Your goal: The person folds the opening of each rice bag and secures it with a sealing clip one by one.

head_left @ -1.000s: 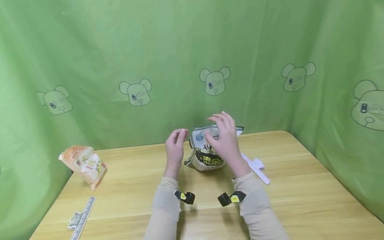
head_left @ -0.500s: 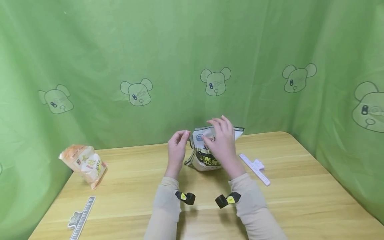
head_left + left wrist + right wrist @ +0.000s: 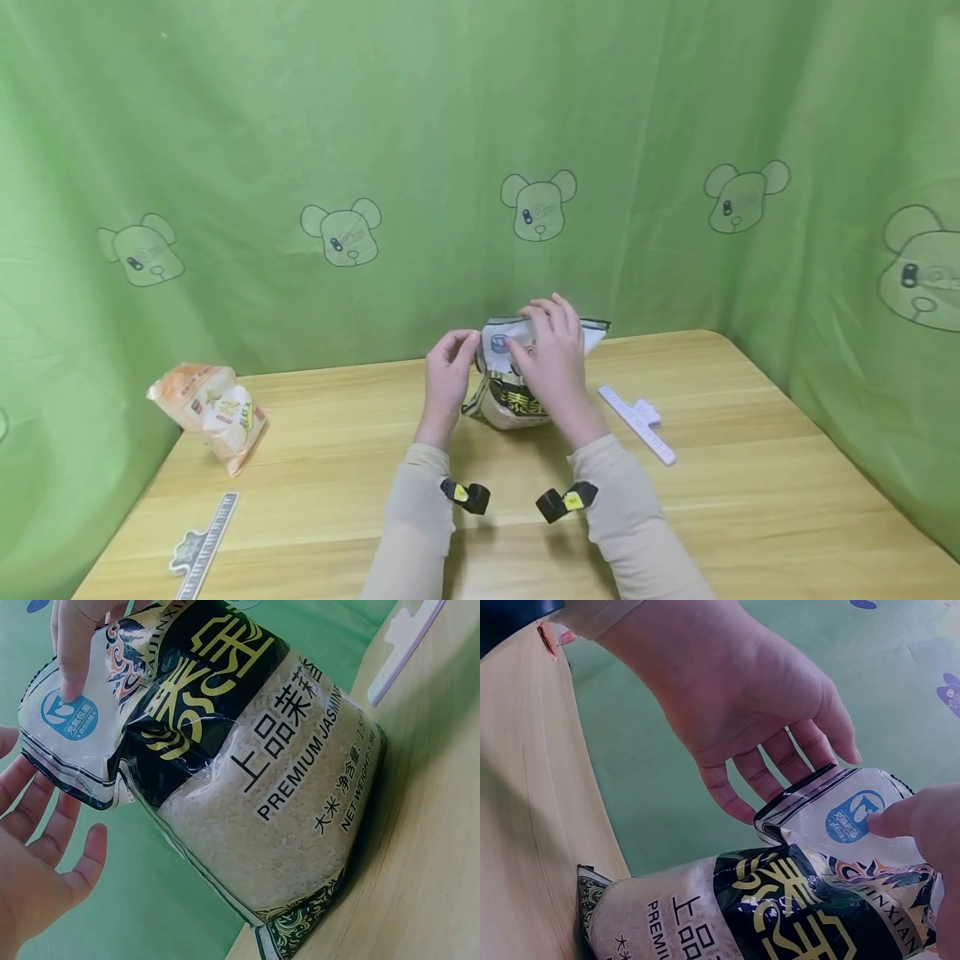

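A plastic bag of rice (image 3: pixel 504 410) stands at the middle back of the table, its pale top part bent over. My right hand (image 3: pixel 555 358) grips this top, the thumb on the front beside a round blue mark (image 3: pixel 71 716) and the other fingers at the far side. My left hand (image 3: pixel 445 379) is at the bag's left upper edge. In the left wrist view its loosely curved fingers (image 3: pixel 56 825) pass behind that edge, while the thumb stands a little apart from the bag. The right fingertips are mostly hidden behind the bag.
Right of the bag lies a white bag clip (image 3: pixel 639 425). A grey clip (image 3: pixel 201 546) lies at the left front of the wooden table (image 3: pixel 337 467). An orange-and-white packet (image 3: pixel 213 408) stands near the left edge. Behind hangs a green curtain (image 3: pixel 435 125).
My right hand has shifted down and slightly left onto the bag's top. My left hand has moved a little right, up to the bag's left edge.
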`<action>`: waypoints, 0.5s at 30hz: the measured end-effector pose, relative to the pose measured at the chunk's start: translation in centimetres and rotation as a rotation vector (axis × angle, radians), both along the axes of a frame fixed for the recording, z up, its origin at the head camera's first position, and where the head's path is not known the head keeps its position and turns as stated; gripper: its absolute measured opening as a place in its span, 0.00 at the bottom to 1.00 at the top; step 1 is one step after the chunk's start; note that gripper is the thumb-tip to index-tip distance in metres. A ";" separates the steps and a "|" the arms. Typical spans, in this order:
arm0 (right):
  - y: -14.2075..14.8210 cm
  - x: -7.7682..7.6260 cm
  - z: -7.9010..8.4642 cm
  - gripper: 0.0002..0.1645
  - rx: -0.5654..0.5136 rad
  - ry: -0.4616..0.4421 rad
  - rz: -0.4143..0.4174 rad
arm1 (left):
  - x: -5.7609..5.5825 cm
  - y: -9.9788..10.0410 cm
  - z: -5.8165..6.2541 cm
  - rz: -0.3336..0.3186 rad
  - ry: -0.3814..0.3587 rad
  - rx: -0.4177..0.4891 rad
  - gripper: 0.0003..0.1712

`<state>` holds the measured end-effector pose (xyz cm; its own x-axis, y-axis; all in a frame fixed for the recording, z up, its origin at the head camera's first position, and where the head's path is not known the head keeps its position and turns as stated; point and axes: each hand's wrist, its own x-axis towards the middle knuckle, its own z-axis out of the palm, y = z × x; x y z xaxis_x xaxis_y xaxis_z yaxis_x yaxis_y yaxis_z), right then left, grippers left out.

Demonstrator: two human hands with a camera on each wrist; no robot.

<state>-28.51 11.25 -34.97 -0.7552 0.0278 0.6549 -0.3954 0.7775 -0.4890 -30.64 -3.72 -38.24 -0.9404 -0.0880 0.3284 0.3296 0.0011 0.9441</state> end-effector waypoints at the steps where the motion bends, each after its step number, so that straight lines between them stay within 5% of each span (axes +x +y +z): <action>1: 0.0 0.0 0.0 0.24 -0.001 0.001 0.000 | 0.0 0.0 0.1 0.000 -0.003 -0.004 0.14; 9: -0.1 0.0 -0.2 0.22 -0.003 0.015 -0.001 | 0.7 0.0 0.8 -0.006 -0.008 -0.001 0.14; 15: -0.1 -0.1 -0.2 0.17 -0.030 0.031 -0.003 | 0.1 0.0 -0.1 -0.016 0.013 0.026 0.14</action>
<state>-28.58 11.18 -35.22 -0.7342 0.0498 0.6771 -0.4089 0.7637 -0.4995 -30.58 -3.72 -38.31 -0.9374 -0.0820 0.3385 0.3417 -0.0288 0.9394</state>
